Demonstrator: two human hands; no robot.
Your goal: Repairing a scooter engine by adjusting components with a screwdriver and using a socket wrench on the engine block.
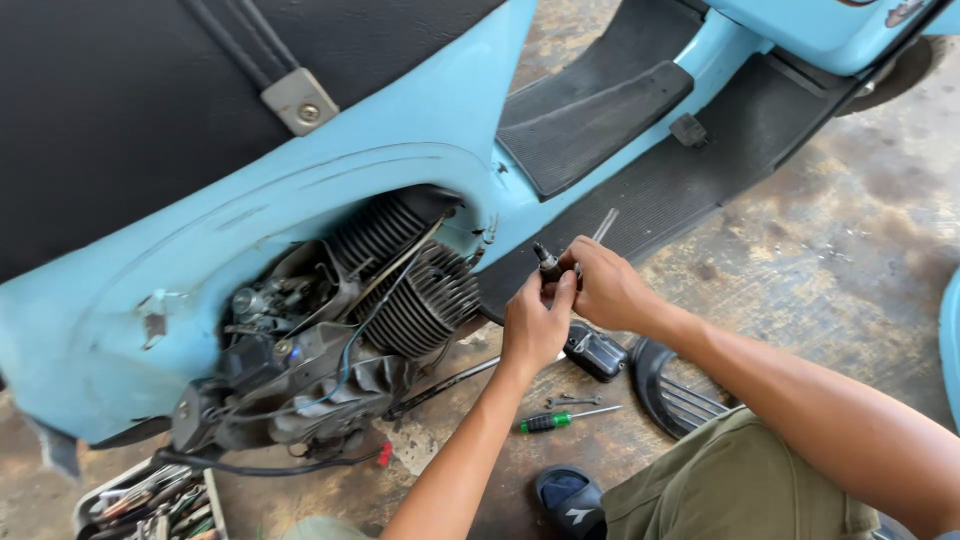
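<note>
Beside a pale blue scooter (420, 120) with its finned engine (420, 285) exposed, a person's left hand (535, 325) and right hand (605, 285) close together around a small dark plug-like part (547, 262) with a slim metal rod (604, 225) jutting upward. A green-handled screwdriver (560, 419) lies on the concrete floor (830, 250) below.

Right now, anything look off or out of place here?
Engine is exposed; a dark cover lies on the stained floor. Green-handled screwdriver lies loose below both hands, left hand and right hand, gripping a small dark part.
</note>
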